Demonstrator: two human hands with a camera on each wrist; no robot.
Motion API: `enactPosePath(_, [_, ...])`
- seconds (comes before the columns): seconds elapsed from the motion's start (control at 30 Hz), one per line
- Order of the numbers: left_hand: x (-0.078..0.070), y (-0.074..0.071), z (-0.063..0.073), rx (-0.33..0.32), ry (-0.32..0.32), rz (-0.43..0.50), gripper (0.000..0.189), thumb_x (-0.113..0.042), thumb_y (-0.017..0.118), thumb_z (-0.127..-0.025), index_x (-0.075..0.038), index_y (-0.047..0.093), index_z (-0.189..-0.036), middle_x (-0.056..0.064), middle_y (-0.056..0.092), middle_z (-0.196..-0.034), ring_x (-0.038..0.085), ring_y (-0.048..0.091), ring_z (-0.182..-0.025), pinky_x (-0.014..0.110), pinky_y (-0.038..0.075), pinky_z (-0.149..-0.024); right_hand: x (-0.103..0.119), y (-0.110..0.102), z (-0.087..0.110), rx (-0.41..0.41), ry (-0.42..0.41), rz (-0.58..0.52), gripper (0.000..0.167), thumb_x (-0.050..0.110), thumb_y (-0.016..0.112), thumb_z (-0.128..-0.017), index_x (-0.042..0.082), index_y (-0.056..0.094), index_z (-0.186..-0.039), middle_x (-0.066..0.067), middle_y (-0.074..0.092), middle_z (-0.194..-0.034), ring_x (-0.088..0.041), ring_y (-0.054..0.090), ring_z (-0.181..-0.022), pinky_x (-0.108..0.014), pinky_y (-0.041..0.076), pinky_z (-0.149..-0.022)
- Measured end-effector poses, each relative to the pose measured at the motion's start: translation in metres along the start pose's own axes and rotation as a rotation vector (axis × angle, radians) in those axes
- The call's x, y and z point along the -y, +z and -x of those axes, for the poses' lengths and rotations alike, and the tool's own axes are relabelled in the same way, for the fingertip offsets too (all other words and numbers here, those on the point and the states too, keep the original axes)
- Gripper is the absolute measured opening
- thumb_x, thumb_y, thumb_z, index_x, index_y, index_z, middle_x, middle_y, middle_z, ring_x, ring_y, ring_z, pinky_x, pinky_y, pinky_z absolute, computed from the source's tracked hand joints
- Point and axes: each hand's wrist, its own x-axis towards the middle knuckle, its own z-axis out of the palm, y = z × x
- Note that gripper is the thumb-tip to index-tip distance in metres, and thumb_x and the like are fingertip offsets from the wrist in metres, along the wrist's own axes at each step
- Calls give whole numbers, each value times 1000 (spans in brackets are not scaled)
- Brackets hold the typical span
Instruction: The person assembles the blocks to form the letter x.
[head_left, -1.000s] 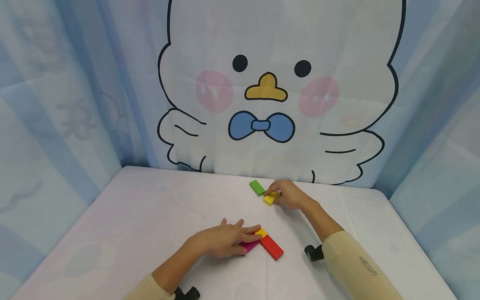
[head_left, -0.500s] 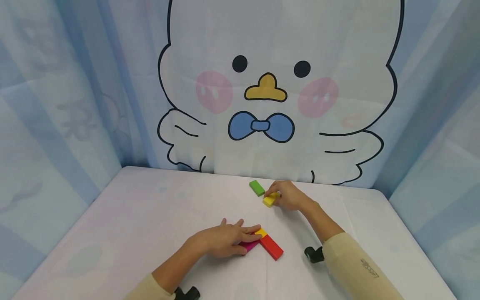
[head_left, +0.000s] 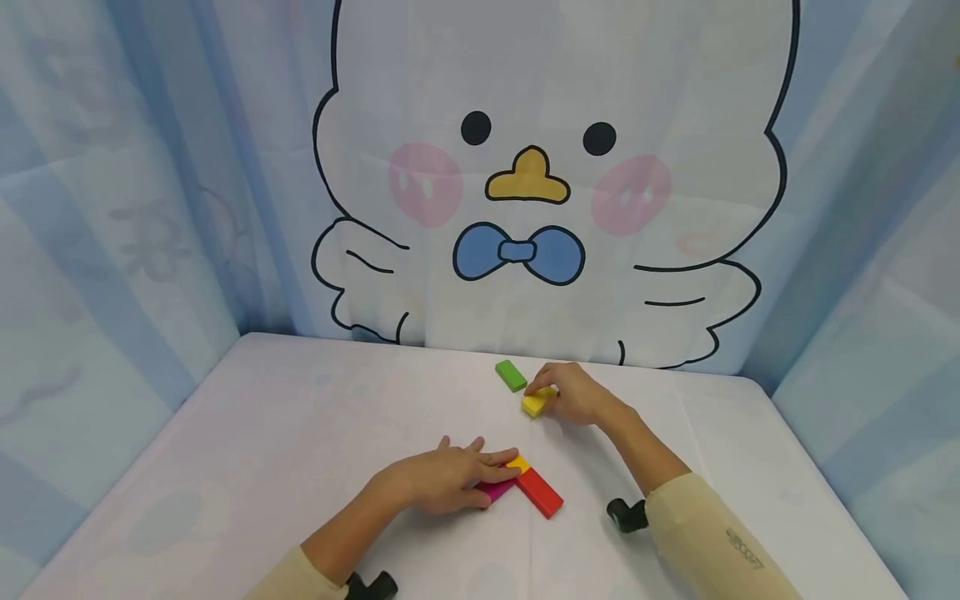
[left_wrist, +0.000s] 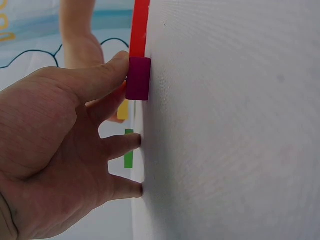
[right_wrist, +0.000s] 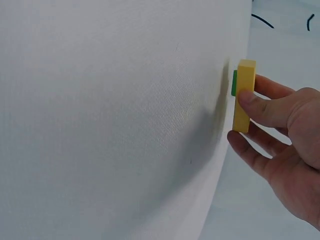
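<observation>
Beyond the red block (head_left: pixel 540 493), a yellow block (head_left: pixel 533 406) is pinched by the right hand (head_left: pixel 576 393); left of red, a magenta block (head_left: pixel 498 492) could be skewed by the splayed left hand (head_left: pixel 448 481) pressing.

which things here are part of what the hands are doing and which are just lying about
Part of the work:
yellow block, pinched by the right hand
purple block, touched by the left hand
orange block, at the left fingertips
red block, against the orange block

Apparently not in use:
green block, untouched, though possibly for later
printed curtain, backdrop only
</observation>
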Motion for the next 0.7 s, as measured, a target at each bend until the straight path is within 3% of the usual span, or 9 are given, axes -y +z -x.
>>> enactPosePath(0.7, [-1, -1, 1, -7, -5, 16, 57, -33, 66, -102, -42, 47, -155, -20, 31, -168, 38, 28, -158, 76, 20, -120, 11, -5, 22, 5, 3, -11, 33, -5, 75, -90, 15, 81, -116, -2, 73, -118, -27, 64, -120, -49, 53, -108])
